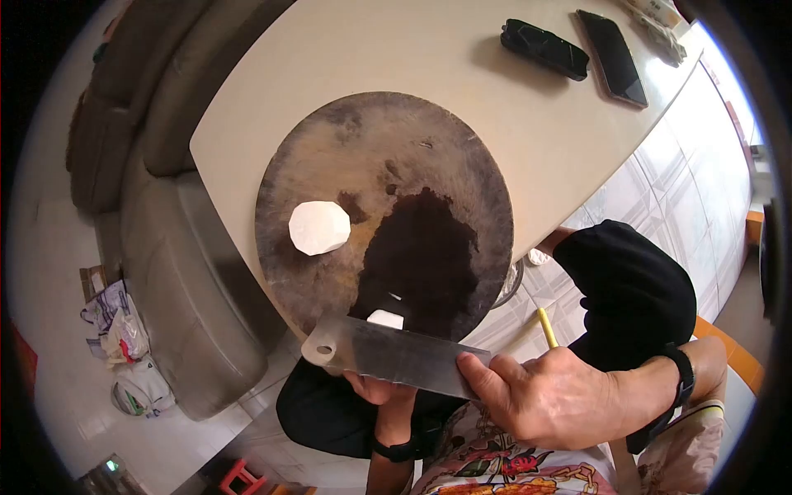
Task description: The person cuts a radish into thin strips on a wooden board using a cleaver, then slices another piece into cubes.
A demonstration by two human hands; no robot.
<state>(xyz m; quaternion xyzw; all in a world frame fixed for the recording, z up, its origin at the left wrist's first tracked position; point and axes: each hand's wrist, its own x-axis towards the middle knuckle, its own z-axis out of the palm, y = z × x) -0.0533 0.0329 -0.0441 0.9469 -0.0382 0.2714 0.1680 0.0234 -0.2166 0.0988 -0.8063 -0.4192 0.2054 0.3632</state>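
Note:
My right hand is closed around a cleaver, its thumb and index finger pressed at the rear of the blade. The wide grey blade, with a round hole near its far end, reaches left across the near edge of a round wooden chopping board. Below and partly behind the blade is my left hand, its fingers mostly hidden. A small white piece shows just above the blade's upper edge. On the board's left side sits a larger white chunk with flat-cut faces. A dark wet patch covers the board's middle.
The board stands on a pale table. At the far right lie a black case and a phone. A thin yellow rod shows above my right hand. A grey sofa is left; bags lie on the floor.

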